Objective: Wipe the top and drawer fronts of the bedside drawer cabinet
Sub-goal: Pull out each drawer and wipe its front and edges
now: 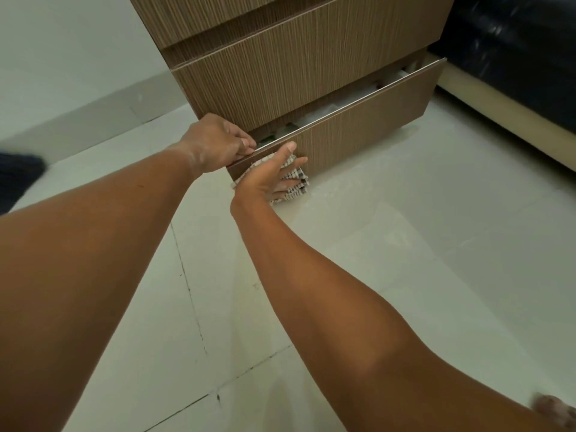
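The brown wood-grain bedside cabinet fills the upper middle. Its bottom drawer stands pulled out, with pale contents showing inside. My left hand grips the metal top edge of that drawer at its left corner. My right hand presses a checked cloth flat against the left end of the drawer front, fingers spread over it. The two upper drawer fronts are closed. The cabinet top is out of view.
Pale floor tiles spread all around. A dark bed on a cream base stands right of the cabinet. A white wall with a skirting runs at the left. A dark object lies at the left edge.
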The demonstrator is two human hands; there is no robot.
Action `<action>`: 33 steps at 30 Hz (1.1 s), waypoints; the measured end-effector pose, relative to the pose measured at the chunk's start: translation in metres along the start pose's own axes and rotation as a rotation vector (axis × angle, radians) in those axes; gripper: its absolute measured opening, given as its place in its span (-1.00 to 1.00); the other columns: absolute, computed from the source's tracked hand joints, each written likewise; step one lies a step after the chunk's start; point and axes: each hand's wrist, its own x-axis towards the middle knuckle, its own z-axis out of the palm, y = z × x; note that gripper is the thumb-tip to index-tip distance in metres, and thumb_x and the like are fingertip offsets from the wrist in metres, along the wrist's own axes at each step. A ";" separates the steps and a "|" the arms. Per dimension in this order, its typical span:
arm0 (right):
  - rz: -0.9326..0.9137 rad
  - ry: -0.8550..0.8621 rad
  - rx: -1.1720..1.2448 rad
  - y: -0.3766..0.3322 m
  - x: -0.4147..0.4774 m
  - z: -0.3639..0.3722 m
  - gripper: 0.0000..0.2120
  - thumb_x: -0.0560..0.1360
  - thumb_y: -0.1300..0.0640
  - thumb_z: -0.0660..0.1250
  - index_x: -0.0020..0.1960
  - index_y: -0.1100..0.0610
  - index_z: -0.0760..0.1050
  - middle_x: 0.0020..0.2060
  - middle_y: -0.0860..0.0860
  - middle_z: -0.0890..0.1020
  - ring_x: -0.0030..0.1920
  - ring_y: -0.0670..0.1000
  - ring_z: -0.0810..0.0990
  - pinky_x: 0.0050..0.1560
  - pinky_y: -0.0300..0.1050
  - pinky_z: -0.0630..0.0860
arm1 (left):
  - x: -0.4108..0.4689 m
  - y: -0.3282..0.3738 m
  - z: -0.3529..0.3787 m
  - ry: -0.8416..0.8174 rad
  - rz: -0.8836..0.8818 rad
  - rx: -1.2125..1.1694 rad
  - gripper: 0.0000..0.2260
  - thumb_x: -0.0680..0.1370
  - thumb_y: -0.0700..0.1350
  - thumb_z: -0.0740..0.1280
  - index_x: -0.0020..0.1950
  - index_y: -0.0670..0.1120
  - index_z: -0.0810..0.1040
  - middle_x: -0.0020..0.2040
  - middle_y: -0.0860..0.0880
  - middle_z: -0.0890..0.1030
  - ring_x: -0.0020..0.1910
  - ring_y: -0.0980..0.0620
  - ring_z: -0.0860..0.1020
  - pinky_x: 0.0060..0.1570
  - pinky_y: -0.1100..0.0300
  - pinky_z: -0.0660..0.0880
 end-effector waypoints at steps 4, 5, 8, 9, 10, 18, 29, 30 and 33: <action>-0.030 0.037 -0.090 -0.020 0.030 -0.007 -0.21 0.53 -0.48 0.03 0.58 -0.28 -0.31 0.60 0.03 -0.34 0.60 0.28 -0.25 0.52 0.41 -0.11 | -0.002 0.003 0.007 0.110 0.048 0.126 -0.92 0.54 -0.05 0.44 -0.03 0.05 0.74 -0.06 0.07 0.68 0.07 0.08 0.59 0.15 0.19 0.49; -0.059 0.041 -0.116 -0.029 0.042 -0.011 -0.17 0.52 -0.48 0.07 0.57 -0.27 -0.33 0.60 0.05 -0.34 0.60 0.30 -0.24 0.51 0.43 -0.07 | -0.002 0.005 0.010 0.157 0.074 0.178 -0.91 0.53 -0.03 0.46 -0.01 0.04 0.75 -0.07 0.07 0.67 0.05 0.08 0.58 0.10 0.19 0.48; -0.120 0.021 -0.193 -0.065 0.070 -0.026 -0.07 0.50 -0.43 0.20 0.58 -0.23 -0.36 0.60 0.07 -0.35 0.59 0.33 -0.22 0.52 0.42 -0.05 | 0.000 0.014 0.020 0.263 0.144 0.327 -0.89 0.48 -0.05 0.52 -0.04 -0.04 0.75 -0.07 0.01 0.68 -0.03 0.03 0.59 0.00 0.18 0.47; -0.131 0.024 -0.219 -0.076 0.080 -0.031 -0.04 0.50 -0.40 0.24 0.58 -0.22 -0.36 0.60 0.08 -0.34 0.59 0.33 -0.21 0.52 0.40 -0.02 | 0.001 0.019 0.024 0.284 0.163 0.384 -0.88 0.48 -0.07 0.53 -0.04 -0.07 0.74 -0.08 -0.03 0.69 -0.06 -0.01 0.60 -0.04 0.15 0.49; -0.140 0.027 -0.232 -0.085 0.089 -0.037 -0.01 0.50 -0.37 0.29 0.59 -0.21 -0.36 0.60 0.08 -0.33 0.59 0.33 -0.18 0.51 0.38 0.01 | 0.002 0.024 0.028 0.302 0.173 0.460 -0.87 0.48 -0.08 0.52 -0.04 -0.11 0.74 -0.11 -0.08 0.68 -0.10 -0.07 0.61 -0.08 0.10 0.52; -0.215 0.031 -0.160 -0.135 0.132 -0.056 0.00 0.46 -0.23 0.42 0.61 -0.21 -0.22 0.62 0.10 -0.05 0.54 0.27 0.18 0.42 0.25 0.29 | 0.006 0.065 0.063 0.382 0.275 1.078 -0.79 0.53 -0.38 0.28 0.07 -0.23 0.65 -0.26 -0.19 0.45 -0.12 -0.32 0.62 -0.27 -0.04 0.43; -0.152 0.083 -0.139 -0.087 0.122 -0.036 -0.42 0.71 -0.18 -0.10 0.63 -0.10 -0.25 0.61 0.05 -0.30 0.63 0.13 -0.14 0.54 0.12 -0.10 | 0.024 0.081 0.096 0.315 0.287 1.112 -0.77 0.60 -0.15 0.28 0.24 -0.15 0.54 -0.03 -0.14 0.66 -0.09 -0.22 0.66 -0.24 0.06 0.49; -0.107 0.056 -0.113 -0.082 0.118 -0.033 -0.43 0.70 -0.18 -0.12 0.63 -0.12 -0.27 0.61 0.06 -0.30 0.63 0.15 -0.12 0.54 0.14 -0.07 | 0.024 0.082 0.098 0.328 0.290 1.119 -0.77 0.60 -0.13 0.31 0.24 -0.15 0.55 -0.05 -0.13 0.67 -0.12 -0.21 0.67 -0.25 0.04 0.51; -0.024 0.023 -0.070 -0.096 0.135 -0.039 -0.44 0.70 -0.18 -0.19 0.63 -0.08 -0.29 0.62 0.05 -0.28 0.63 0.15 -0.17 0.55 0.17 -0.15 | 0.026 0.084 0.095 0.307 0.258 1.116 -0.73 0.61 -0.17 0.26 0.30 -0.16 0.54 -0.08 -0.20 0.66 -0.11 -0.26 0.66 -0.28 0.03 0.41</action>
